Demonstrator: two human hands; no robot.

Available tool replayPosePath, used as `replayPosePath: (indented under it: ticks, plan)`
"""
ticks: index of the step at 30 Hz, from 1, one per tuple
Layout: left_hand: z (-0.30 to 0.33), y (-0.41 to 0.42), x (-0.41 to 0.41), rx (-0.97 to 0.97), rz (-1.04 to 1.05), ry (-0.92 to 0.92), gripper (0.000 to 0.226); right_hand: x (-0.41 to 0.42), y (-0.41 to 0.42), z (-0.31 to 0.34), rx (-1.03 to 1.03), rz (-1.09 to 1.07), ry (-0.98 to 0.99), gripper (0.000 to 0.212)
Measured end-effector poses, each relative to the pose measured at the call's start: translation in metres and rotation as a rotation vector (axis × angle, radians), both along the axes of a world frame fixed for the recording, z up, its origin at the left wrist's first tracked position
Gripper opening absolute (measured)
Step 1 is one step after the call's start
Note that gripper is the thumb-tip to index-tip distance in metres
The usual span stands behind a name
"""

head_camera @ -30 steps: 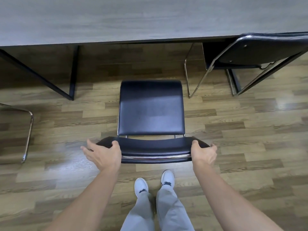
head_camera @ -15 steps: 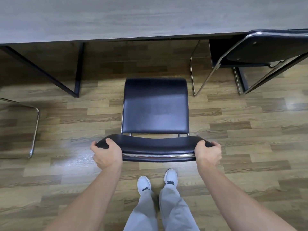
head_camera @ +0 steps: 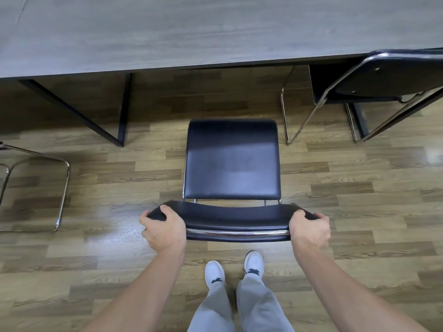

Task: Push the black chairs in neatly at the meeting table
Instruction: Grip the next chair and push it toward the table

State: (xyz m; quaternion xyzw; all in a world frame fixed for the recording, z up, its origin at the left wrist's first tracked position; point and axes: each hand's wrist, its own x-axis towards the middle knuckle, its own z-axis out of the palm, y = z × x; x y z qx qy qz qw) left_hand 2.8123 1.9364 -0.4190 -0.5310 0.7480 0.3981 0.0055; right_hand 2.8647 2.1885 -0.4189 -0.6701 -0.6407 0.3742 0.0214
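**Both hands grip the backrest of a black chair short of the table**

A black padded chair with a chrome tube frame [head_camera: 232,161] stands on the wood-plank floor [head_camera: 359,200], facing the long grey wood-grain meeting table [head_camera: 191,32]. Its seat lies wholly clear of the table's near edge, with bare floor between the seat's front edge and that edge. The left hand [head_camera: 163,230] is closed around the left end of the curved black backrest [head_camera: 235,215], thumb over the top. The right hand [head_camera: 310,230] is closed around the right end in the same way. Both forearms reach forward from the bottom of the view, and a pair of white shoes [head_camera: 253,262] below grey trousers stands on the floor just behind the backrest.

At the right end of the table's near edge, a second black chair [head_camera: 393,77] is tilted, its backrest touching or overlapping the table edge and its chrome legs on the floor. By the left edge of the floor, only the chrome tube frame of a third chair [head_camera: 62,188] shows. A black metal table leg [head_camera: 123,109] stands between it and the held chair.
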Motion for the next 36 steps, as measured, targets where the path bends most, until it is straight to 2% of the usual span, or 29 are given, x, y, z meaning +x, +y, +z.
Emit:
replayPosePath:
  ticks: [12,22,36]
  plan:
    - [-0.003,0.012,-0.010,0.000,-0.030,0.013,0.054,-0.017,0.017,0.001,0.007,0.059,0.006,0.045]
    - [-0.009,0.021,-0.065,0.005,-0.087,-0.030,0.057,-0.070,0.042,0.000,-0.043,0.142,-0.007,0.047]
    - [-0.012,0.047,-0.137,-0.021,-0.023,0.002,0.055,-0.151,0.073,-0.009,0.032,0.236,0.004,0.041]
